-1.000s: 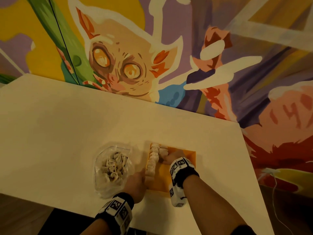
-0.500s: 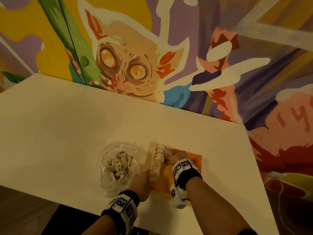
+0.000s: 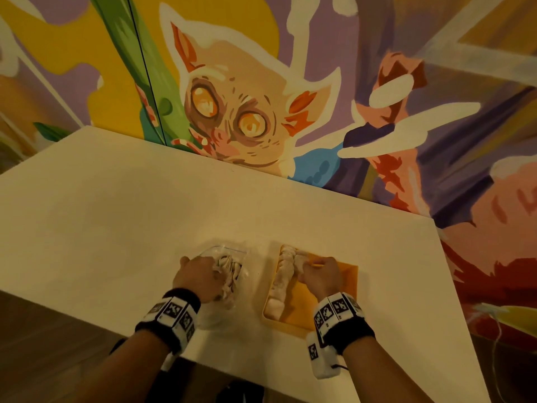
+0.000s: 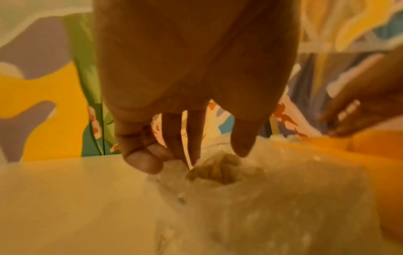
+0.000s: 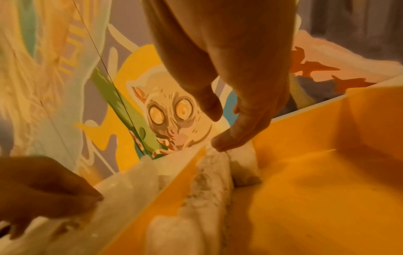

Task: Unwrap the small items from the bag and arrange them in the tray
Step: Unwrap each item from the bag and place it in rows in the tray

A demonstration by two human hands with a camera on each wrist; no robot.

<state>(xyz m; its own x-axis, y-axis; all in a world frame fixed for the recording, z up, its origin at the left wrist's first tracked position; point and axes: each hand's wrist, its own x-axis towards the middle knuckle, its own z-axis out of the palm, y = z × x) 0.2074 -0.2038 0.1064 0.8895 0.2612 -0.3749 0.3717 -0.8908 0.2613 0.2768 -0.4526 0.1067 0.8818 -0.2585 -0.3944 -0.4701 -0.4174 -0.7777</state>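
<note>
A clear plastic bag (image 3: 236,254) of pale wrapped items (image 4: 218,170) lies left of the orange tray (image 3: 334,289). A row of pale items (image 3: 280,282) runs along the tray's left wall. My left hand (image 3: 219,274) reaches into the bag's mouth; in the left wrist view its fingers (image 4: 174,138) point down onto the items, with the thumb held apart. My right hand (image 3: 302,266) is at the tray's far end. Its straight fingertips (image 5: 224,141) touch a pale item (image 5: 242,163) beside the row (image 5: 207,189), and its thumb is lifted.
The bag and tray sit near the front edge of a cream table (image 3: 145,228). A painted mural wall (image 3: 247,112) rises behind the table's far edge. The table's right edge (image 3: 453,286) runs close to the tray.
My left hand has left the tray's near-left edge and moved left into the bag. My right hand has stayed at the tray's far end. The head view has shifted a little.
</note>
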